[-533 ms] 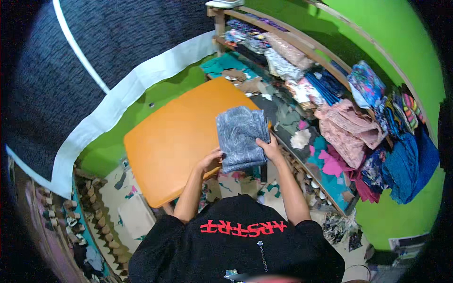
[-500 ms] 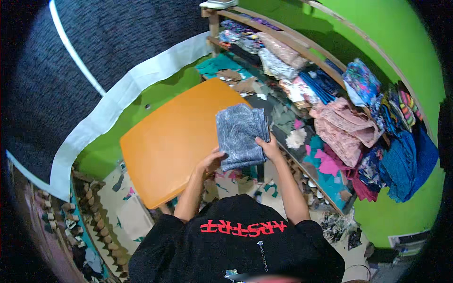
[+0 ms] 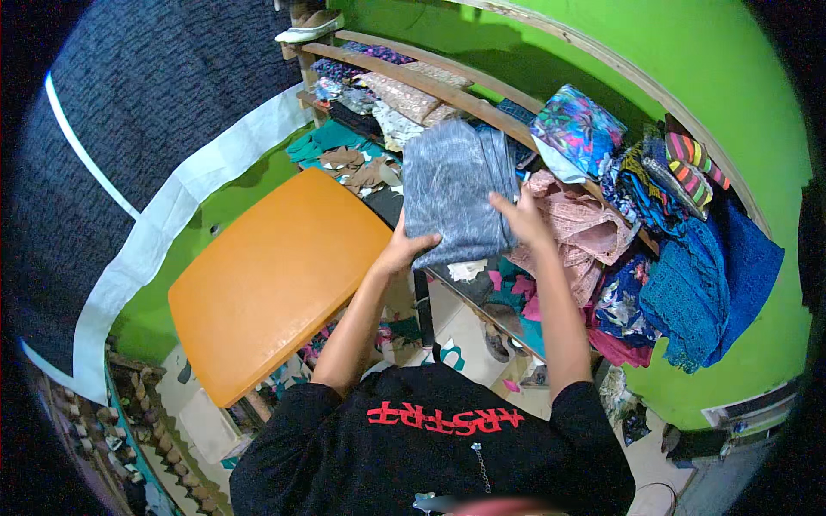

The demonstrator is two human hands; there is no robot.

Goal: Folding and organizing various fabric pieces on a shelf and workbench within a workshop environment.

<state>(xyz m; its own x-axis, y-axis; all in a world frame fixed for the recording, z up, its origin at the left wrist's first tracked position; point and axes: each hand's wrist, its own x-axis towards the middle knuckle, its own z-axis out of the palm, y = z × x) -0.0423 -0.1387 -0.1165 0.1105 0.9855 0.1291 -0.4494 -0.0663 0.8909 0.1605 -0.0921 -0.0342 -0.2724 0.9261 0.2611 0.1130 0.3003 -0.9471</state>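
Observation:
A folded grey-blue cloth hangs between my two hands, held up in front of the shelf. My left hand grips its lower left edge, with the thumb lying on top of the cloth. On the right edge, my right hand holds it the same way, thumb on top and fingers out of sight underneath. Just right of the cloth lies a crumpled pink lacy fabric. Behind the cloth, folded fabrics are stacked on the shelf, partly hidden by it.
An orange table stands to my left. Along the wooden shelf lie a floral cloth bundle, striped cloth and draped blue fabric. Fabric scraps litter the shelf's lower board. A shoe rests on the upper left corner.
My hands have carried the folded cloth away from me, off the table's side and over toward the shelf. My view has turned right, so the table appears farther left.

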